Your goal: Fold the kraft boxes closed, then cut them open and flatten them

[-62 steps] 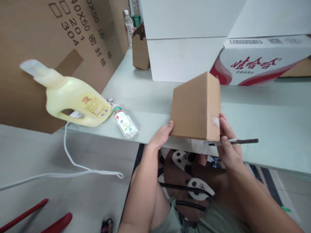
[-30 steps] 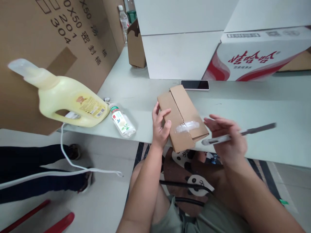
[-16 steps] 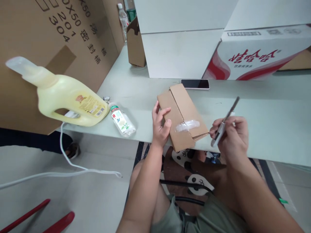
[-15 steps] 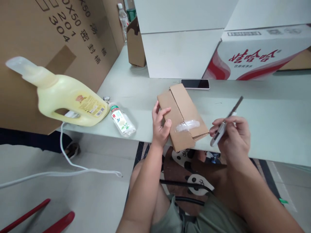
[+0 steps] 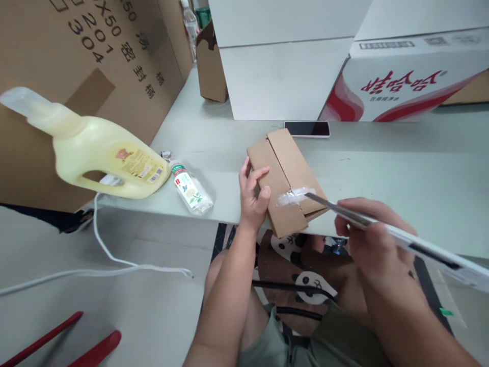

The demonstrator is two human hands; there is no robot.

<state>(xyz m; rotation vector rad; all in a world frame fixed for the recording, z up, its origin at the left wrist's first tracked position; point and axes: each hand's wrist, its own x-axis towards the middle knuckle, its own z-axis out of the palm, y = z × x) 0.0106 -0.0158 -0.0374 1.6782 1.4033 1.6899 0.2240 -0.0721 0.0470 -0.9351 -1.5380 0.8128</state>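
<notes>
Lining up a cut, seemingly: left hand (image 5: 254, 200) clasps the carton's (image 5: 297, 168) left side on the counter (image 5: 401, 163); right hand (image 5: 376, 244), at its right, grips the knife (image 5: 424, 243), tip over the tape (image 5: 289, 198). Shallow, steady stroke wanted.

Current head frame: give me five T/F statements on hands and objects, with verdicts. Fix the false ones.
1. The left hand holds the small cardboard box. True.
2. The right hand is bare of any tool. False: the right hand holds a thin-bladed cutter.
3. The cutter's blade points away from the box. False: its tip is at the strip of tape on the box; contact is hard to tell.
4. A phone lies beyond the box, near the white carton. True.
5. The yellow jug is right of the box. False: the yellow jug is on the left.
</notes>
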